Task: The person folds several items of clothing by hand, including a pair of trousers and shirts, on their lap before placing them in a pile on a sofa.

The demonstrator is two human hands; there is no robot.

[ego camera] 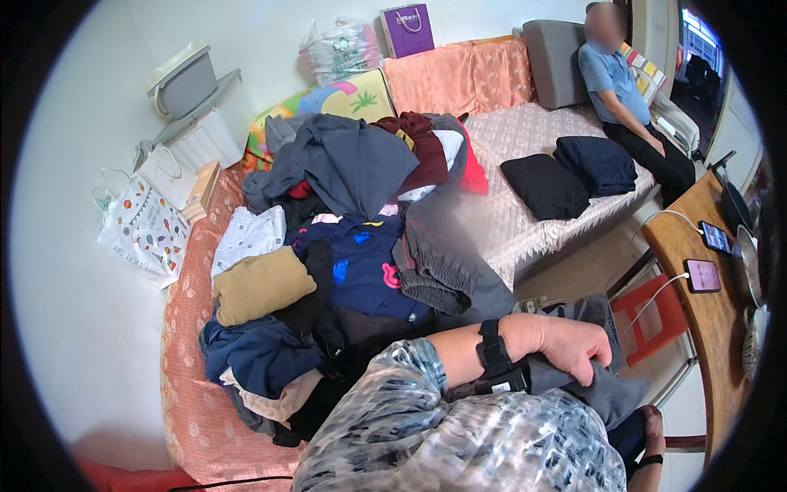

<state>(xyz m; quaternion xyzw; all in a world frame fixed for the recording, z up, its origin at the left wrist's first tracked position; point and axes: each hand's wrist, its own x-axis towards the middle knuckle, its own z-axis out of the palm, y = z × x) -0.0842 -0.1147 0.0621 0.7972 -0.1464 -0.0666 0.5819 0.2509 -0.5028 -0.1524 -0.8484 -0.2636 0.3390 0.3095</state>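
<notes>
My left hand (569, 350), with a black band around its wrist, grips a grey garment (605, 393). The cloth hangs below its fingers and spreads behind the forearm. At the lower right, my right hand (653, 421) is closed on dark navy cloth (627, 433); part of this hand is hidden. Whether the two cloths are one garment cannot be told. Left of my hands lie dark grey trousers (439, 258) with elastic cuffs and a navy printed garment (369, 264). Beyond them is a heap of clothes (344, 160). A folded tan garment (264, 286) lies at the left.
Two folded black garments (544, 184) lie on the sofa (504, 132), near a seated person (621, 92). At the right, a wooden table (682, 240) holds two phones (704, 275) with cables, above a red stool (652, 320). Bags (144, 230) and plastic bins (206, 135) stand left.
</notes>
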